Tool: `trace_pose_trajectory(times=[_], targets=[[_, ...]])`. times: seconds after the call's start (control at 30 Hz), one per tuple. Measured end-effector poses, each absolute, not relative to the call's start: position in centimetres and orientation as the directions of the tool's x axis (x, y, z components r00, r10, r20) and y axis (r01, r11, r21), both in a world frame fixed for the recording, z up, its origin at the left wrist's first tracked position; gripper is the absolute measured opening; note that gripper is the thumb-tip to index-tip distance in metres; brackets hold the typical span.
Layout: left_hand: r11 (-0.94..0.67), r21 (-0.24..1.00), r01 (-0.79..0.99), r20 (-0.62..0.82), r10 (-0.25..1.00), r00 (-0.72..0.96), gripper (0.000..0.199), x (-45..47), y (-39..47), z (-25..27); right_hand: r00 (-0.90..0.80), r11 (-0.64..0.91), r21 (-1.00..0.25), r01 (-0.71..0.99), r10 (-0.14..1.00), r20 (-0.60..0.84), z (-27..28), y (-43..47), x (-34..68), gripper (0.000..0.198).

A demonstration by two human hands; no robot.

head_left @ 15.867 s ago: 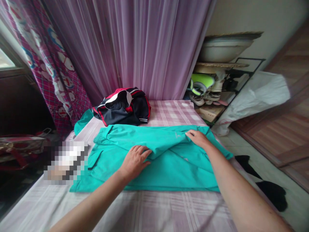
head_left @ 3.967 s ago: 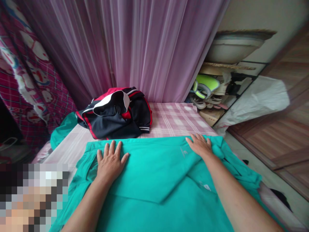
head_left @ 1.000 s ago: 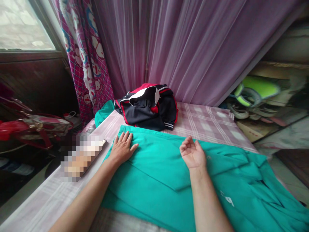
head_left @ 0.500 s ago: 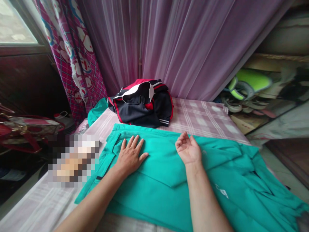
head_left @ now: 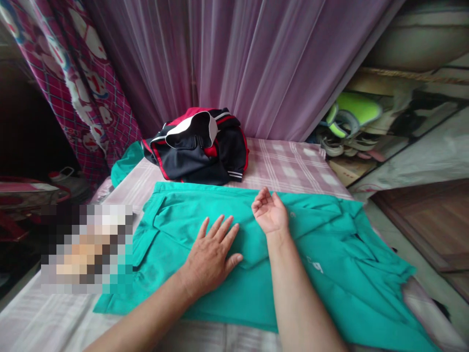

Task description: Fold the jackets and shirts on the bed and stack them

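1. Purple curtain (head_left: pixel 234 63): hangs in long folds at rear; patterned curtain (head_left: pixel 73 73) adj. on L.
2. Plaid cloth (head_left: pixel 289 156): covers surface under both garments.
3. Green garment (head_left: pixel 252 276): lies on plaid cloth, front & ctr., spread side to side. Far edge fairly straight; R portion rumpled, w/ many creases.
4. Dark bundle (head_left: pixel 201 159): navy w/ red & white trim, heaped btwn green garment & purple curtain. White band (head_left: pixel 179 128) loops up on top. Contact w/ green garment: can't tell.
5. Pixelated patch (head_left: pixel 90 244): L side, overlaps garment edge; contents unreadable.
6. L hand (head_left: pixel 212 256): palm down on green garment, approx. mid-L; fingers spread, grip wide & flat.
7. R hand (head_left: pixel 271 212): palm up, over green garment nr. far edge, just beyond L hand. Fingers half-curled, grip loose, palm exposed; whether back of hand touches fabric, can't tell.
8. White print (head_left: pixel 315 265): small, on green garment, R of R forearm.
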State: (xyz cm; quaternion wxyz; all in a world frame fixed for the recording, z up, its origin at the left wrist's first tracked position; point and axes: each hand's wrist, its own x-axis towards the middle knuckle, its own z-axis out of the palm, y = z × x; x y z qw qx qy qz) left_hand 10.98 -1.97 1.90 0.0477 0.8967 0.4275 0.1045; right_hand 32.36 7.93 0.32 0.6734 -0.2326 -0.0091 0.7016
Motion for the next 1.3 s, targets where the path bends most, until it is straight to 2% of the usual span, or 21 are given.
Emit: trace_pose_trajectory(times=[0.13, 0.23, 0.43, 0.6, 0.77, 0.87, 1.0, 1.13, 1.3], targets=[[-0.77, 0.242, 0.591, 0.096, 0.625, 0.775, 0.062, 11.7, -2.9, 2.0, 0.014, -0.094, -0.332, -0.939, 0.951, -0.309, 0.7, 7.8, 32.3, 0.032], [-0.768, 0.279, 0.577, 0.032, 0.608, 0.794, 0.06, 11.9, -3.1, 1.7, 0.023, -0.092, -0.318, -0.944, 0.94, -0.34, 1.1, 7.7, 32.1, 0.037], [-0.789, 0.343, 0.51, 0.015, 0.548, 0.836, 0.061, 12.0, -3.3, 2.1, 0.023, -0.094, -0.298, -0.95, 0.93, -0.367, 1.8, 7.6, 31.8, 0.039], [-0.771, 0.378, 0.513, -0.027, 0.545, 0.838, 0.059, 12.2, -3.0, 2.4, 0.026, -0.093, -0.318, -0.944, 0.936, -0.352, 1.7, 7.7, 31.8, 0.038], [-0.799, 0.334, 0.5, 0.032, 0.54, 0.841, 0.059, 12.0, -3.0, 1.6, 0.035, -0.095, -0.384, -0.918, 0.947, -0.318, 1.1, 7.9, 31.8, 0.029], [-0.804, 0.316, 0.504, 0.054, 0.545, 0.837, 0.059, 12.0, -3.0, 1.3, 0.031, -0.086, -0.361, -0.929, 0.952, -0.306, 1.0, 8.0, 32.4, 0.025], [-0.804, 0.312, 0.505, 0.036, 0.541, 0.84, 0.059, 12.0, -3.1, 1.4, 0.099, -0.002, -0.293, -0.956, 0.939, -0.331, 1.0, 7.9, 34.3, 0.031], [-0.8, 0.319, 0.508, 0.012, 0.539, 0.842, 0.059, 12.0, -3.0, 1.5, 0.221, 0.126, -0.294, -0.947, 0.921, -0.319, 0.6, 7.9, 36.0, 0.031], [-0.808, 0.314, 0.498, 0.049, 0.538, 0.841, 0.059, 12.0, -3.1, 1.2, 0.235, 0.117, -0.339, -0.934, 0.914, -0.332, 0.4, 8.1, 36.0, 0.027]])
